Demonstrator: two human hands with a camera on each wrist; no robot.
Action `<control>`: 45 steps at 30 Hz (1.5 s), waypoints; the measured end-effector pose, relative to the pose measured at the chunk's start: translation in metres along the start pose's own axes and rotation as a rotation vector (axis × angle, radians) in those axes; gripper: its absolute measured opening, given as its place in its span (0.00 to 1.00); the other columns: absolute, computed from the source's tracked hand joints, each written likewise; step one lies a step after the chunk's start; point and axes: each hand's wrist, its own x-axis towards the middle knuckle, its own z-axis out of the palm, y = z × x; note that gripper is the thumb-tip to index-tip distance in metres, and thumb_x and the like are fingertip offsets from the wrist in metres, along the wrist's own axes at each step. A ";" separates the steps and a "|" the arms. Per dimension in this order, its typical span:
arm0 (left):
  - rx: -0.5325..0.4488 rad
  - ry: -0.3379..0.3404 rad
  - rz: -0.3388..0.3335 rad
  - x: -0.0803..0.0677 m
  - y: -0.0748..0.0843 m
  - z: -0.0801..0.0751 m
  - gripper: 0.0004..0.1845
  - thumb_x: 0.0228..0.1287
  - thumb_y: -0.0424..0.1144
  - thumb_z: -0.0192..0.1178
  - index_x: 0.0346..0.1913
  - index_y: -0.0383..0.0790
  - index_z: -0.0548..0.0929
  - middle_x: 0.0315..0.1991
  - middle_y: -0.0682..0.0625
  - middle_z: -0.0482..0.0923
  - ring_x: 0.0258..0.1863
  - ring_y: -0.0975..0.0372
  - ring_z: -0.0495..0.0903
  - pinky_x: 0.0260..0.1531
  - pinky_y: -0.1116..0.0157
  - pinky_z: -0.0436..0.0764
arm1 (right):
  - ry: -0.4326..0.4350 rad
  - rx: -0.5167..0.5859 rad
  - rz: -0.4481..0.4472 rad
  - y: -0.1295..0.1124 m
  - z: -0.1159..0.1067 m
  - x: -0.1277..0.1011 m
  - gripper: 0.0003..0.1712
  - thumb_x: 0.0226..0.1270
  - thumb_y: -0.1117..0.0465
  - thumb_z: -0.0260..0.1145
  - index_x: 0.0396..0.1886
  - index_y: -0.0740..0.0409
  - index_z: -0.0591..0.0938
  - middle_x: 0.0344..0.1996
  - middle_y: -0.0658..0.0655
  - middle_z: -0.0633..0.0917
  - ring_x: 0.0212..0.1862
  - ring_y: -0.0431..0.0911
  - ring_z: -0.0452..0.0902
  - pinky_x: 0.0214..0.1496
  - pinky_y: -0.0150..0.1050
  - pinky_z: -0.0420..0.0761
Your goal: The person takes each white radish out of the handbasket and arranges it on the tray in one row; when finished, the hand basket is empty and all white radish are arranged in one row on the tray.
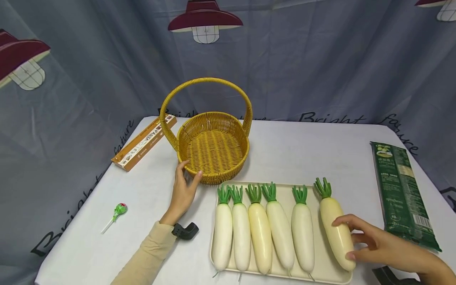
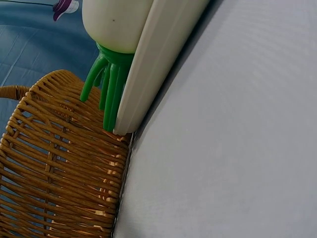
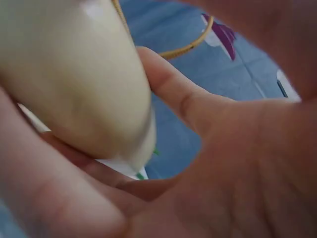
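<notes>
The white table (image 1: pixel 292 154) filled most of what I could see. At about twelve o'clock on it stood the woven yellow basket (image 1: pixel 213 148), with nothing in it. Just in front, at six o'clock from the basket, lay the pale tray (image 1: pixel 327 265), holding six white radishes side by side, green tops pointing away from the person. A green packet (image 1: pixel 402 194) lay at three o'clock, well apart, and a long orange box (image 1: pixel 144 142) at ten.

The left hand (image 1: pixel 183 194) rested with relaxed, straight fingers against the basket's near wall, steadying it without gripping.

The right hand (image 1: pixel 377 243) had curled round the rightmost radish (image 1: pixel 336 231) near its lower, root end, thumb on top and fingers under the side; the wrist view showed the smooth cream skin pressed into the palm. It looked stiff, glossy and likely a light plastic model, so I judged it apt to slip. A hold nearer its thick middle seemed safer than the tapering tip.

A lollipop (image 1: pixel 119 209) lay at eight o'clock.
</notes>
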 end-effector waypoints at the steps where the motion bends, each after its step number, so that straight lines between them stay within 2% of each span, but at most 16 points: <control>1: 0.003 -0.003 -0.001 -0.001 0.004 -0.001 0.31 0.66 0.43 0.51 0.66 0.41 0.50 0.69 0.34 0.43 0.67 0.40 0.49 0.64 0.46 0.58 | -0.005 0.014 0.027 0.003 0.002 -0.002 0.31 0.65 0.72 0.51 0.65 0.58 0.53 0.56 0.27 0.58 0.52 0.27 0.69 0.41 0.31 0.78; 3: 0.004 -0.002 0.001 -0.002 0.008 -0.002 0.31 0.66 0.43 0.51 0.66 0.41 0.50 0.69 0.34 0.43 0.67 0.40 0.49 0.64 0.46 0.58 | -0.015 0.034 0.077 0.006 0.006 -0.004 0.30 0.66 0.71 0.52 0.65 0.57 0.53 0.55 0.29 0.58 0.51 0.28 0.70 0.41 0.30 0.77; 6: 0.003 -0.004 0.002 -0.002 0.009 -0.003 0.31 0.66 0.42 0.51 0.66 0.39 0.50 0.69 0.34 0.43 0.67 0.40 0.49 0.64 0.45 0.58 | -0.008 0.044 0.191 0.005 0.012 -0.004 0.30 0.67 0.67 0.52 0.65 0.54 0.53 0.58 0.40 0.58 0.47 0.30 0.72 0.39 0.29 0.76; 10: -0.001 -0.001 -0.003 -0.003 0.008 -0.003 0.31 0.66 0.41 0.51 0.66 0.39 0.50 0.69 0.34 0.42 0.68 0.40 0.48 0.64 0.45 0.58 | 0.008 -0.051 0.249 0.000 0.021 -0.002 0.31 0.66 0.62 0.55 0.66 0.54 0.54 0.55 0.60 0.63 0.40 0.36 0.73 0.35 0.29 0.75; 15: 0.000 0.006 -0.009 -0.002 0.004 -0.002 0.31 0.66 0.43 0.51 0.66 0.41 0.50 0.69 0.34 0.43 0.68 0.41 0.49 0.65 0.47 0.57 | 0.057 -0.236 0.199 -0.003 0.028 0.001 0.32 0.64 0.58 0.58 0.66 0.54 0.58 0.49 0.53 0.68 0.34 0.37 0.71 0.30 0.29 0.73; 19: 0.002 0.010 -0.002 0.004 -0.013 0.001 0.32 0.65 0.46 0.52 0.66 0.44 0.50 0.70 0.36 0.43 0.68 0.42 0.49 0.65 0.47 0.58 | 0.050 -0.283 0.101 -0.004 0.030 0.002 0.32 0.64 0.60 0.57 0.67 0.52 0.58 0.43 0.45 0.70 0.33 0.36 0.70 0.29 0.29 0.72; 21: 0.007 0.013 0.000 0.007 -0.023 0.003 0.33 0.64 0.48 0.52 0.67 0.46 0.50 0.70 0.37 0.43 0.68 0.42 0.49 0.65 0.48 0.58 | 0.048 -0.303 0.076 -0.005 0.031 0.002 0.32 0.65 0.61 0.56 0.68 0.51 0.58 0.40 0.45 0.71 0.32 0.35 0.70 0.28 0.28 0.71; 26: 0.034 0.019 0.024 0.007 -0.029 0.004 0.35 0.64 0.53 0.51 0.67 0.46 0.50 0.70 0.40 0.44 0.68 0.43 0.51 0.64 0.48 0.60 | 0.078 -0.372 0.175 -0.012 0.033 0.004 0.31 0.66 0.57 0.54 0.68 0.50 0.58 0.37 0.50 0.72 0.31 0.30 0.68 0.25 0.29 0.68; 29: 0.181 0.028 0.060 0.003 -0.024 0.003 0.37 0.65 0.56 0.47 0.69 0.42 0.47 0.70 0.38 0.44 0.68 0.43 0.51 0.63 0.45 0.58 | 0.122 -0.470 0.287 -0.018 0.034 0.005 0.35 0.63 0.49 0.57 0.68 0.50 0.59 0.40 0.53 0.73 0.32 0.28 0.66 0.25 0.29 0.69; 33: 0.577 -0.020 0.072 -0.007 -0.005 0.000 0.46 0.63 0.61 0.44 0.70 0.32 0.39 0.68 0.31 0.47 0.67 0.41 0.52 0.60 0.43 0.60 | 0.198 -0.685 0.346 -0.028 0.032 0.007 0.42 0.55 0.40 0.60 0.67 0.51 0.60 0.46 0.55 0.75 0.33 0.30 0.67 0.25 0.29 0.70; 35: 0.744 -0.103 0.041 -0.013 0.010 -0.004 0.49 0.62 0.62 0.46 0.68 0.26 0.39 0.67 0.28 0.49 0.66 0.39 0.53 0.58 0.43 0.63 | 0.257 -0.765 0.353 -0.037 0.030 0.010 0.43 0.52 0.37 0.60 0.66 0.50 0.62 0.48 0.56 0.75 0.36 0.35 0.70 0.27 0.32 0.72; 37: 0.852 -0.200 0.025 -0.018 0.029 -0.010 0.49 0.61 0.62 0.48 0.68 0.25 0.43 0.66 0.27 0.49 0.66 0.37 0.52 0.57 0.43 0.64 | 0.334 -0.849 0.299 -0.049 0.027 0.014 0.41 0.53 0.37 0.61 0.64 0.50 0.64 0.49 0.56 0.75 0.39 0.41 0.73 0.28 0.34 0.74; 39: 0.898 -0.293 0.049 -0.021 0.053 -0.016 0.46 0.60 0.61 0.49 0.68 0.27 0.49 0.66 0.28 0.50 0.66 0.38 0.51 0.58 0.44 0.64 | 0.417 -0.922 0.244 -0.065 0.025 0.021 0.39 0.54 0.38 0.61 0.63 0.49 0.66 0.50 0.56 0.76 0.42 0.45 0.75 0.29 0.38 0.75; 40: 0.902 -0.329 0.090 -0.021 0.066 -0.019 0.44 0.60 0.61 0.48 0.67 0.30 0.53 0.66 0.29 0.51 0.66 0.38 0.51 0.58 0.44 0.63 | 0.463 -0.962 0.218 -0.076 0.024 0.024 0.37 0.54 0.39 0.61 0.62 0.48 0.67 0.49 0.55 0.77 0.43 0.48 0.76 0.29 0.39 0.75; 43: 0.876 -0.409 0.262 -0.021 0.110 -0.029 0.39 0.61 0.62 0.48 0.67 0.38 0.59 0.67 0.35 0.55 0.68 0.43 0.53 0.61 0.45 0.62 | 0.594 -1.099 0.095 -0.107 0.020 0.035 0.32 0.56 0.43 0.63 0.60 0.45 0.70 0.48 0.54 0.78 0.43 0.48 0.76 0.26 0.37 0.73; 45: 0.840 -0.443 0.379 -0.017 0.140 -0.034 0.37 0.61 0.62 0.47 0.67 0.42 0.59 0.67 0.39 0.57 0.68 0.47 0.54 0.63 0.47 0.60 | 0.671 -1.134 0.022 -0.129 0.016 0.045 0.29 0.56 0.46 0.64 0.58 0.44 0.72 0.47 0.54 0.79 0.43 0.48 0.76 0.26 0.37 0.72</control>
